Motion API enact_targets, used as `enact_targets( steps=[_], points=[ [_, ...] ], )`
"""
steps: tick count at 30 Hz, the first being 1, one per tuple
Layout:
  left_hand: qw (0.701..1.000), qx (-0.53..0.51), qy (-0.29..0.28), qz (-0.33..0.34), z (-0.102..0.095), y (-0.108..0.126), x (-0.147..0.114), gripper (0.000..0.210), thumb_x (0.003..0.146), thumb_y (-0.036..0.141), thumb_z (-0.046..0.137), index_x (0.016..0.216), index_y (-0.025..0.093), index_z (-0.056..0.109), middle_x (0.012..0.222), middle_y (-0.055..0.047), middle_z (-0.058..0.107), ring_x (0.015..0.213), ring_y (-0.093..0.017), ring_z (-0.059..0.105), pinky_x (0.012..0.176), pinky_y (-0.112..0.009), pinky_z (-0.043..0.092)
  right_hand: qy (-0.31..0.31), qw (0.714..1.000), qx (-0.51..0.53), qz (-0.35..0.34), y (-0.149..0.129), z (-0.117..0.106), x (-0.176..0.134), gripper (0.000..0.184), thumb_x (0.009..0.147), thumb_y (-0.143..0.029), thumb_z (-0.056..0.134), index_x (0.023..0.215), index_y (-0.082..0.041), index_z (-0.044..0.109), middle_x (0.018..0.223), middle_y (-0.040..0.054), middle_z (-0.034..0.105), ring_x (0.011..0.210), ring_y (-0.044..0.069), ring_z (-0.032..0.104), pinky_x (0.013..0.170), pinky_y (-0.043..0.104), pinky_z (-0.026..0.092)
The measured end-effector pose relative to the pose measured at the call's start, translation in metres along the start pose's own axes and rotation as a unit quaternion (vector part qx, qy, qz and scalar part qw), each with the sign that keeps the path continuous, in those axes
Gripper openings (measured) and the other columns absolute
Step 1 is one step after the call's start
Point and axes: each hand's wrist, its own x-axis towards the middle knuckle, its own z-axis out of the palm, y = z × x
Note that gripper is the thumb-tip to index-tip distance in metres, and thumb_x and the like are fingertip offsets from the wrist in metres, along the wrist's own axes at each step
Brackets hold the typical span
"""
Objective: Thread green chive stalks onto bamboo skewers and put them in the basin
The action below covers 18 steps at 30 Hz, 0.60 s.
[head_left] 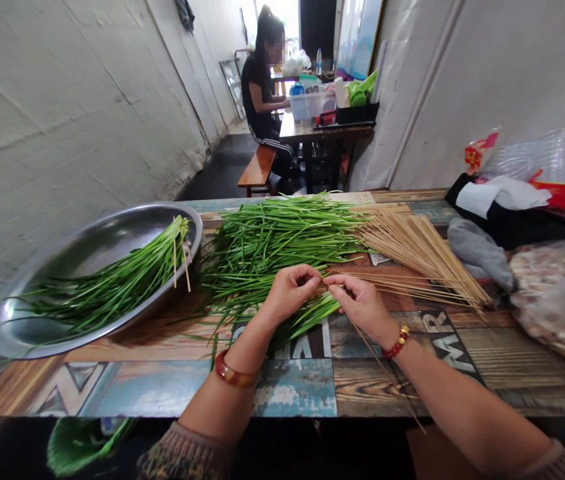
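My left hand (293, 291) is closed in a pinch, its fingertips meeting those of my right hand; what lies between them is too small to make out. Thin bamboo skewers (370, 350) slant from under my right hand (362, 300) toward the table's front edge, and its fingers are closed on them. A small bunch of garlic chives (315, 315) lies just below both hands, pale ends toward the right hand. Behind the hands spreads a large pile of garlic chives (282, 233). More bamboo skewers (427, 257) lie in a loose heap to the right.
At the left, a steel basin (87, 233) holds skewered chives (132, 280), their skewer ends over the rim. Bags of pale pieces (557, 293), a grey cloth (480, 250) and packaging crowd the right. A person (265, 93) sits at another table (307, 130) beyond.
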Motion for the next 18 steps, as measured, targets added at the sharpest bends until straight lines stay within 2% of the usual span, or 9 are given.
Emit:
enact_targets(
  steps=[10, 18],
  points=[
    [1.000, -0.004, 0.005, -0.002, 0.0002, 0.0002, -0.0004, 0.017, 0.077, 0.024, 0.057, 0.075, 0.011, 0.068, 0.064, -0.001, 0.062, 0.056, -0.008, 0.048, 0.054, -0.019, 0.035, -0.002, 1.000, -0.014, -0.001, -0.0004, -0.0003, -0.0008, 0.033, 0.085, -0.041, 0.054, 0.103, -0.017, 0.069, 0.080, 0.0047, 0.068, 0.057, 0.012, 0.059, 0.048, 0.022, 0.050],
    [1.000, -0.010, 0.008, 0.005, -0.0011, -0.0026, -0.0006, 0.016, 0.077, 0.022, 0.057, 0.074, 0.011, 0.067, 0.068, -0.003, 0.064, 0.062, -0.010, 0.053, 0.059, -0.020, 0.040, 0.000, 1.000, -0.017, -0.003, -0.0012, 0.0011, -0.0008, 0.033, 0.086, -0.042, 0.054, 0.103, -0.017, 0.069, 0.073, 0.0029, 0.066, 0.052, 0.012, 0.057, 0.047, 0.023, 0.049]
  ],
)
